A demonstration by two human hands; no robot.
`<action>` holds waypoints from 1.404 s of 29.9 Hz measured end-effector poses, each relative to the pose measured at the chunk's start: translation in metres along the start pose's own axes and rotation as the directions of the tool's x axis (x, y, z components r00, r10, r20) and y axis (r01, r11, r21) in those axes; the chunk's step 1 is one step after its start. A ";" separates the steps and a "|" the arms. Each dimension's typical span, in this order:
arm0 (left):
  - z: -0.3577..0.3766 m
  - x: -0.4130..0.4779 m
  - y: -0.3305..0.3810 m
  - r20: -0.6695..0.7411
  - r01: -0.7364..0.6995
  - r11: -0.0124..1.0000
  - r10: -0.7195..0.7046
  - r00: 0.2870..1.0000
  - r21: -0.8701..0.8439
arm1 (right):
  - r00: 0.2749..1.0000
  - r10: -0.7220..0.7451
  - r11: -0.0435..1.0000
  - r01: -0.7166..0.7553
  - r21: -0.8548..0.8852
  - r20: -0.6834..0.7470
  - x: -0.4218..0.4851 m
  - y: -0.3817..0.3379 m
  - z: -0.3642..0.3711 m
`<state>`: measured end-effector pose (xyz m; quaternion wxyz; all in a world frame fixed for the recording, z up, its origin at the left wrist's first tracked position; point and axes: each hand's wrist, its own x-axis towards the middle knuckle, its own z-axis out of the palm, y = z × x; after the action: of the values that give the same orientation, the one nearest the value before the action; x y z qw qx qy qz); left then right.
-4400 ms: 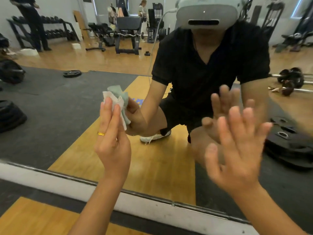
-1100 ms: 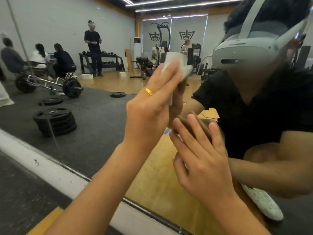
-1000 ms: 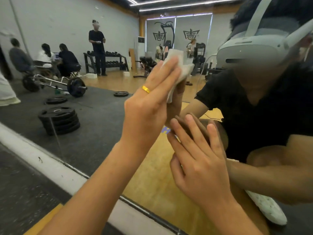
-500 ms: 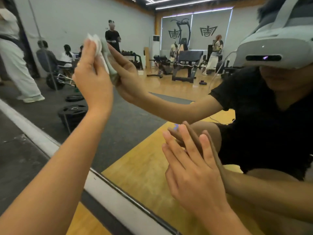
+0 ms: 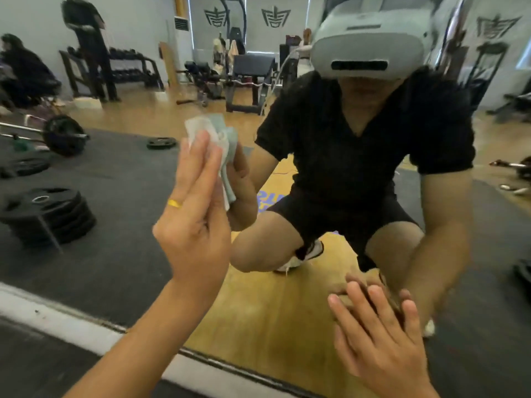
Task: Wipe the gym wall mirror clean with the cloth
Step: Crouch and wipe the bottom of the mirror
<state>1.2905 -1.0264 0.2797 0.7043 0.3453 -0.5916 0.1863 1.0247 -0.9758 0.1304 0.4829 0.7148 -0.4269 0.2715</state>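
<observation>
Left hand [image 5: 195, 225] was raised against the mirror [image 5: 120, 179], fingers straight and held close together, fingertips pressed flat onto the cloth [image 5: 214, 130]. The cloth was pinned between those fingers and the glass, left of centre. It was crumpled into soft folds, thin, pale white with a light green tint, one loose end hanging down beside the palm. Whether the thumb was curled round the cloth could not be told. A smooth gold ring [image 5: 174, 203] was seen on one finger.

Right hand [image 5: 379, 340] was laid low on the glass, fingers straight and slightly spread, nothing held, fingertips met by their own reflection.

The mirror surface was glossy and flat, bordered below by a pale matte strip [image 5: 57, 314] with scuffs and specks on it. Dark rough flooring was seen under that strip.

Reflected in the glass: a crouched person in a black short-sleeved top and black shorts, a smooth rounded grey headset [image 5: 365, 50] worn, a stack of round black weight plates [image 5: 43, 214], a barbell [image 5: 61, 135] on dark rubber matting, yellow wood planks. Edges were blurred
</observation>
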 end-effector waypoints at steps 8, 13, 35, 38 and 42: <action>0.032 0.002 0.064 0.096 -0.190 0.976 0.201 0.975 -0.109 | 1.000 0.001 0.998 0.000 0.057 -0.018 0.009 0.001 -0.006; 0.032 0.003 0.060 0.178 -0.420 0.907 0.415 0.892 -0.012 | 0.999 0.004 0.996 0.000 0.087 -0.052 0.004 0.000 -0.001; -0.028 -0.062 -0.007 0.189 -0.105 0.985 0.079 0.979 0.134 | 0.996 0.073 0.971 -0.082 0.225 0.047 0.014 -0.006 -0.022; -0.054 -0.101 -0.048 0.169 -0.004 0.977 -0.032 0.985 0.211 | 0.998 0.055 0.958 -0.054 0.283 0.003 0.032 -0.014 -0.036; -0.060 -0.114 -0.068 0.141 0.027 0.970 -0.063 0.988 0.243 | 0.998 -0.002 0.941 0.023 0.337 -0.065 0.090 -0.033 -0.026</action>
<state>1.3519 -1.0139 0.1480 0.6157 0.4543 -0.6071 0.2145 1.0981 -0.9776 0.1975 0.3684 0.7807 -0.3540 0.3599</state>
